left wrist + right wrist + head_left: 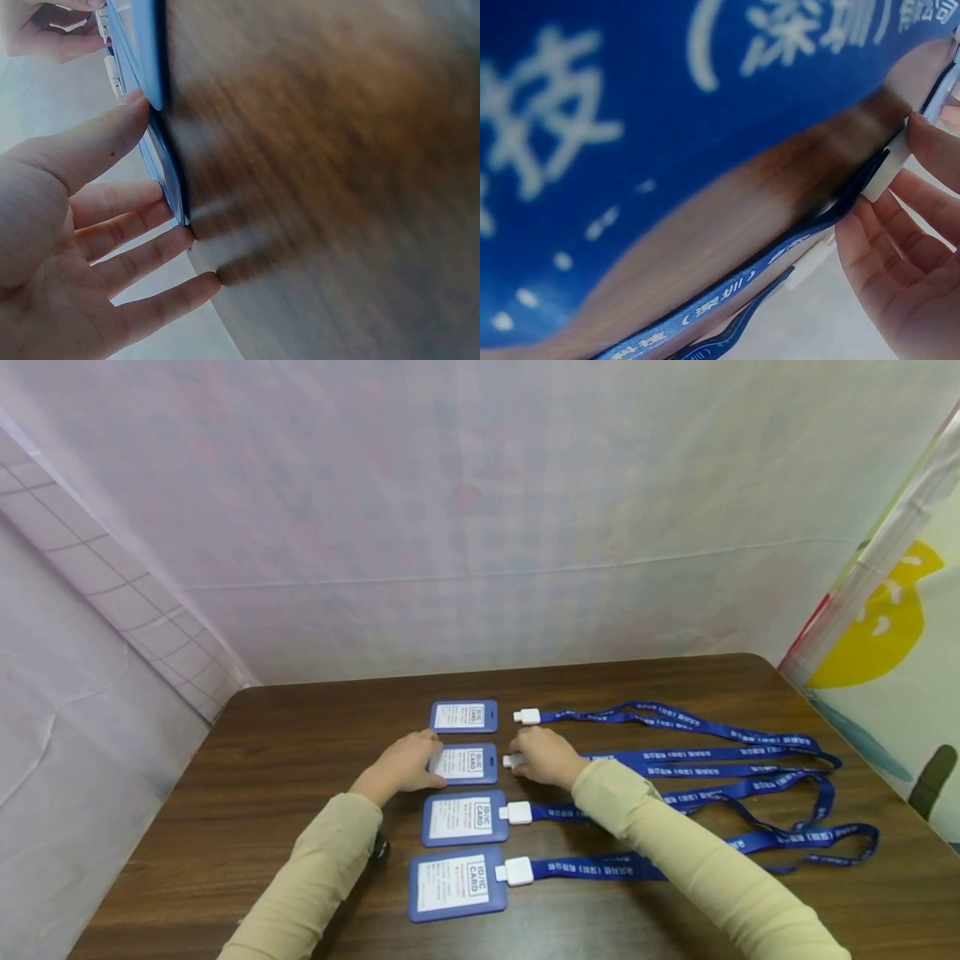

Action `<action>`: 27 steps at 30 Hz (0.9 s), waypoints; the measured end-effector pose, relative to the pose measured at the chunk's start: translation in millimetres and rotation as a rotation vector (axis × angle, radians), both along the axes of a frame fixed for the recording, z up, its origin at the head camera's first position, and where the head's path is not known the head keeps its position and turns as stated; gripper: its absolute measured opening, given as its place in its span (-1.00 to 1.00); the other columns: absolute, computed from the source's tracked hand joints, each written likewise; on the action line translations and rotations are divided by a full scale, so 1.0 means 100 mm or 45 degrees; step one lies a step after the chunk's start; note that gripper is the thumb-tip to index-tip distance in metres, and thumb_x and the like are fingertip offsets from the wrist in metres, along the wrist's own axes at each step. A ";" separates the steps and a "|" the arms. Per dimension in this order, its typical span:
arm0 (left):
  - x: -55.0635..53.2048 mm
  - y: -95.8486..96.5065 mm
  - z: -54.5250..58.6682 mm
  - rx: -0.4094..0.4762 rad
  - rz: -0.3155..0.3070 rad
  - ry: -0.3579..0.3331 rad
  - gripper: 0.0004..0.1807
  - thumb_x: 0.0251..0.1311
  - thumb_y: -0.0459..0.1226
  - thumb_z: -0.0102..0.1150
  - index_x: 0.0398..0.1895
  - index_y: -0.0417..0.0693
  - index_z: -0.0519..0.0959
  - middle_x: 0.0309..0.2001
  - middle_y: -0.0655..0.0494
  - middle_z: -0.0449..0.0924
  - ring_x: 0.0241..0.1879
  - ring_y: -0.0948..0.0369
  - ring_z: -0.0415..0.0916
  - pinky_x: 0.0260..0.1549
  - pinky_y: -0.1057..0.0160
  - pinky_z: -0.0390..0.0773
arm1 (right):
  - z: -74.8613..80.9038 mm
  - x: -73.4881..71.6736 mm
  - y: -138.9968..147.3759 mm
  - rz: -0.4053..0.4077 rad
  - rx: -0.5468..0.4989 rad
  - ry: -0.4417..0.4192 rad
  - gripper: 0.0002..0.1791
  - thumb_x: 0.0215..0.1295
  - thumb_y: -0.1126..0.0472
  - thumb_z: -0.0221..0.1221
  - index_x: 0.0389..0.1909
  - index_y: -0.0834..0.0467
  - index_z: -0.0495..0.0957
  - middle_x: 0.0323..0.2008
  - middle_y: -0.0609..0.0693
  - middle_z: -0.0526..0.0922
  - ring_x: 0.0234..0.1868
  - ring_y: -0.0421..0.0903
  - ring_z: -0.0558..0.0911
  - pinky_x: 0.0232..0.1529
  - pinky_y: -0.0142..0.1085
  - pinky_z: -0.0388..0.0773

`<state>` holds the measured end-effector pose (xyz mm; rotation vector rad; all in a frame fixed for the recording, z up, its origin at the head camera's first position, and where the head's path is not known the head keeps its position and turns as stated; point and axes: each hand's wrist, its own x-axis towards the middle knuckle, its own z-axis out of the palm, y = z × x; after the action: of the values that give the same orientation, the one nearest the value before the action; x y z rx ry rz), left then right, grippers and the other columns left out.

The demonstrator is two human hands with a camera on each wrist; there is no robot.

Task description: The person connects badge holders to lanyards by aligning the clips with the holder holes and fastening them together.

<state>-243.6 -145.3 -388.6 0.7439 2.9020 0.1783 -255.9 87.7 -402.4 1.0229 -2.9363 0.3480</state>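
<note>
Four blue ID card holders lie flat in a column, each beside a blue lanyard with a white clip. My left hand (405, 760) holds the left end of the second card holder from the back (476, 763), its thumb (127, 116) at the near edge and fingers towards the far edge. Across the gap, my right hand (547, 756) pinches the white clip (887, 169) of the second lanyard (690, 756) between thumb and fingers. The clip's tip points left at the holder's slot, a small gap between them.
The back card holder (463, 717) lies apart from its lanyard clip (527, 717). On the two nearer holders (465, 819) (456, 885), white clips meet the slots. Lanyard loops spread right over the brown table (247, 810). A pale cloth (487, 527) hangs behind the table.
</note>
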 end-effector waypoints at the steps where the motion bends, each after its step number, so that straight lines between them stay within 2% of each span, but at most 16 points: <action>1: 0.00 0.00 0.00 0.002 -0.001 0.000 -0.43 -0.08 -0.09 0.36 -0.07 -0.32 0.52 -0.08 -0.12 0.46 -0.09 -0.01 0.44 -0.04 0.07 0.43 | 0.00 0.00 0.00 0.002 0.001 0.001 -0.73 -0.05 0.18 0.36 -0.31 0.21 0.64 -0.41 0.02 0.57 -0.39 -0.05 0.56 -0.34 -0.23 0.55; 7: 0.02 0.00 0.01 0.012 0.008 0.003 -0.44 -0.10 -0.10 0.37 -0.10 -0.32 0.53 -0.12 -0.10 0.46 -0.14 0.01 0.45 -0.09 0.08 0.45 | 0.00 -0.01 -0.01 0.009 0.009 0.012 -0.73 -0.05 0.17 0.36 -0.32 0.21 0.64 -0.41 0.02 0.57 -0.39 -0.06 0.56 -0.34 -0.24 0.55; 20: 0.03 0.02 0.03 0.001 0.025 -0.008 -0.44 -0.09 -0.10 0.36 -0.08 -0.32 0.52 -0.10 -0.11 0.45 -0.11 0.01 0.44 -0.05 0.08 0.43 | -0.03 -0.02 -0.03 0.030 -0.006 0.029 -0.74 -0.07 0.18 0.37 -0.33 0.21 0.65 -0.43 0.02 0.57 -0.40 -0.07 0.55 -0.36 -0.24 0.54; 27: 0.03 0.01 0.03 0.004 0.016 -0.001 -0.43 -0.09 -0.09 0.36 -0.07 -0.32 0.52 -0.08 -0.12 0.45 -0.11 -0.01 0.44 -0.05 0.07 0.43 | -0.03 -0.02 -0.04 0.081 -0.032 0.060 -0.75 -0.09 0.20 0.36 -0.36 0.23 0.64 -0.44 0.03 0.58 -0.40 -0.05 0.56 -0.34 -0.24 0.54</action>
<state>-241.0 -144.3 -386.0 0.7257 2.9071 0.1842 -257.8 84.1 -405.6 1.1069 -2.8555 0.3565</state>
